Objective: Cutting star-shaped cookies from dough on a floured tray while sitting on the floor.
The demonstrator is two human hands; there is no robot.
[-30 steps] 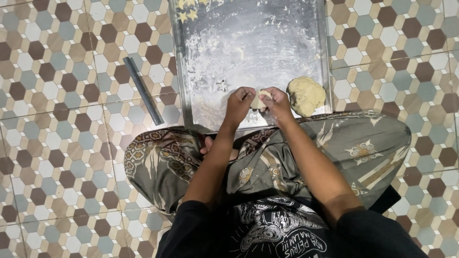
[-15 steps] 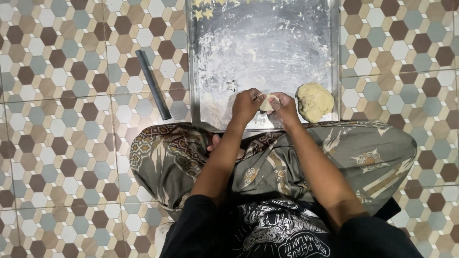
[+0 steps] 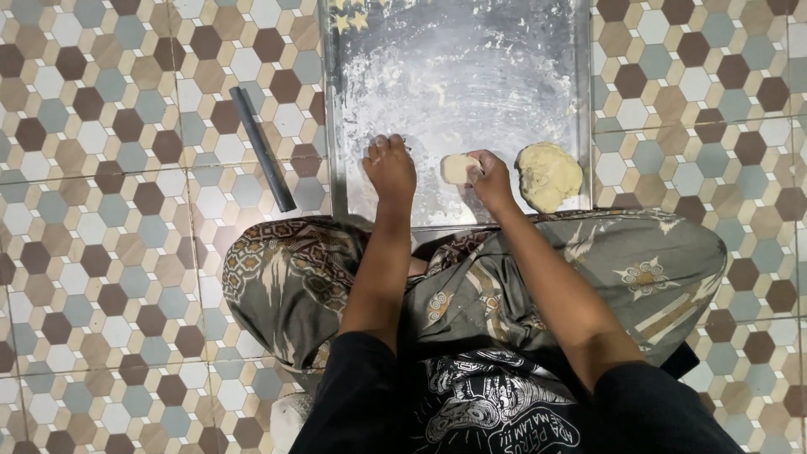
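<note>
Head view looks straight down on us seated cross-legged on a hexagon-tiled floor (image 3: 109, 252), with a floured metal tray (image 3: 361, 101) in front of our knees. Our right hand (image 3: 490, 178) pinches a small piece of pale dough (image 3: 458, 169) between its fingertips, holding it just above the near part of the tray, at about 6 o'clock of the tray's surface. Our left hand (image 3: 389, 166) rests on the tray at the dough's 9 o'clock, near it but apart, fingers curled loosely down onto the floured metal and gripping nothing we can see. A bigger lump of dough (image 3: 548, 175) sits at the small piece's 3 o'clock, in the tray's near right corner, just beside the right hand. Tiny yellow star shapes (image 3: 351, 20) lie at the tray's far left corner, around 11 o'clock. A dark grey rod (image 3: 262, 148) lies slanted on the tiles at the left hand's 9 o'clock, off the tray. A patterned cloth (image 3: 303, 277) covers our legs at 6 o'clock.
</note>
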